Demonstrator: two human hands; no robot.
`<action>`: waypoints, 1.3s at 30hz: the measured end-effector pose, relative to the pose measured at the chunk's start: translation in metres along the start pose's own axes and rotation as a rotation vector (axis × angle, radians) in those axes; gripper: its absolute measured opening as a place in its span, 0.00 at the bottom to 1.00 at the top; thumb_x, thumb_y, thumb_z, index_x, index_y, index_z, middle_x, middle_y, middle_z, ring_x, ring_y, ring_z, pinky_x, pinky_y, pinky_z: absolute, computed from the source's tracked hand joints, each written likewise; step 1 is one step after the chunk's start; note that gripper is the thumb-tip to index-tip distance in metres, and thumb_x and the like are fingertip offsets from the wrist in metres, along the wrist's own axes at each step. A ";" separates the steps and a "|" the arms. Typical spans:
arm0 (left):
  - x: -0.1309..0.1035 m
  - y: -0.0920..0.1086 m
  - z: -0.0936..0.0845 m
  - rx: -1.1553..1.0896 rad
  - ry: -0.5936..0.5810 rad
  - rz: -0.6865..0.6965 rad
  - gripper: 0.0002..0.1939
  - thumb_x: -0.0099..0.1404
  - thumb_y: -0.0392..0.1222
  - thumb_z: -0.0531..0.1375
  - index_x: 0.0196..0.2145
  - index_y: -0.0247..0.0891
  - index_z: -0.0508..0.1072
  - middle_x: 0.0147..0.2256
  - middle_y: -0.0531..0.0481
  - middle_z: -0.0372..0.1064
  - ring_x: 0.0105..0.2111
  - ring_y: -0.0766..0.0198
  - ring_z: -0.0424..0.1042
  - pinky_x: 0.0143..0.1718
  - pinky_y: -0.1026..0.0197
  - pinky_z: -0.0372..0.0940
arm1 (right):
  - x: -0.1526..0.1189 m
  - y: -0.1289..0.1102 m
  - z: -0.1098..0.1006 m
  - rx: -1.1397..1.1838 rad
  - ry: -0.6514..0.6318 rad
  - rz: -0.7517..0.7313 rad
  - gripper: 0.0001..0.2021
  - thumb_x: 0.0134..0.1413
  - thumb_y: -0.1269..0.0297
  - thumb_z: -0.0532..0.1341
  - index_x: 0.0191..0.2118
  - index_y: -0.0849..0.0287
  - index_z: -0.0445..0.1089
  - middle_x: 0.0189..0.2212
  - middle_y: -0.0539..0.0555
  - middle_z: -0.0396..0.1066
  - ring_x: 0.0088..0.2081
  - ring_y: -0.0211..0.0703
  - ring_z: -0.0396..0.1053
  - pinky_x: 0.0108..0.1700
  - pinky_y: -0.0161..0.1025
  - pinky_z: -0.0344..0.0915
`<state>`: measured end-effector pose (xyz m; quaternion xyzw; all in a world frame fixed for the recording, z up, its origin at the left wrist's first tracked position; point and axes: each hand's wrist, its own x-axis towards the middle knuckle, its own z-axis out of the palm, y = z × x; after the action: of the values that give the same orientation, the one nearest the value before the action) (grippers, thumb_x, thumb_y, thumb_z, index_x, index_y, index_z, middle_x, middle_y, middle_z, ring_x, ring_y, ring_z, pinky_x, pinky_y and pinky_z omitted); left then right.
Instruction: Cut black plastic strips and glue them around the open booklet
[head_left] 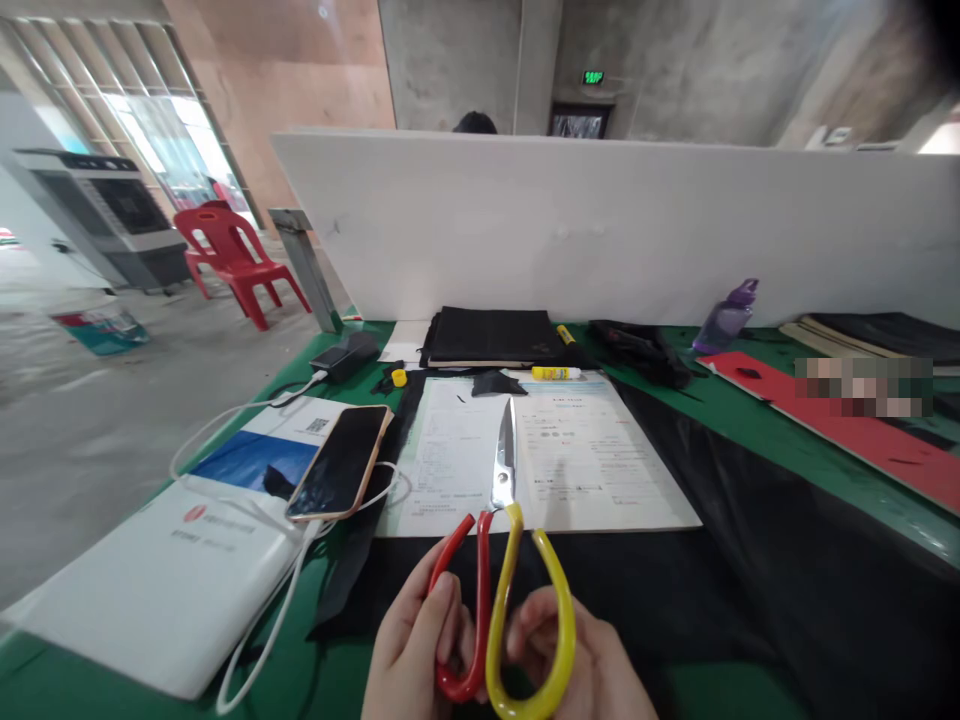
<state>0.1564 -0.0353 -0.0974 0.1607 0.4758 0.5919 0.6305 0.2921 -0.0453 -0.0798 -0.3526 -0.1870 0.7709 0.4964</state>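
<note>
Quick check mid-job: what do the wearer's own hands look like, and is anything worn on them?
Both the left hand and the right hand are bare, with no gloves. No sleeve, watch, bracelet, cable or marking shows on either. Some fingers are partly hidden, so a ring there cannot be ruled out.

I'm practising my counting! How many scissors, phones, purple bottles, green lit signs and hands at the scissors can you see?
Scissors: 1 pair
Phone: 1
Purple bottle: 1
Green lit sign: 1
Left hand and right hand at the scissors: 2
Total: 6
</note>
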 end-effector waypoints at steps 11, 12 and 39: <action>-0.008 -0.004 0.003 0.116 -0.110 0.094 0.30 0.64 0.52 0.60 0.58 0.30 0.65 0.16 0.61 0.54 0.15 0.73 0.55 0.16 0.71 0.55 | 0.002 -0.018 -0.010 0.269 -0.068 0.190 0.15 0.52 0.56 0.66 0.26 0.57 0.60 0.13 0.37 0.41 0.15 0.26 0.31 0.16 0.28 0.41; -0.008 -0.004 0.003 0.156 -0.123 0.105 0.30 0.65 0.52 0.58 0.59 0.30 0.65 0.16 0.61 0.54 0.15 0.72 0.56 0.17 0.70 0.56 | 0.002 -0.017 -0.012 0.262 -0.055 0.195 0.16 0.52 0.55 0.66 0.26 0.57 0.60 0.14 0.37 0.39 0.15 0.27 0.30 0.16 0.29 0.40; -0.006 -0.011 0.000 0.347 -0.051 0.172 0.38 0.61 0.63 0.59 0.56 0.28 0.68 0.13 0.59 0.57 0.14 0.71 0.57 0.15 0.70 0.55 | 0.004 -0.022 -0.026 0.138 -0.048 0.241 0.21 0.45 0.51 0.69 0.26 0.56 0.57 0.13 0.36 0.38 0.14 0.24 0.30 0.15 0.27 0.39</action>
<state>0.1636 -0.0437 -0.1034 0.3220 0.5393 0.5483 0.5522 0.3238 -0.0334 -0.0844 -0.3187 -0.1017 0.8442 0.4188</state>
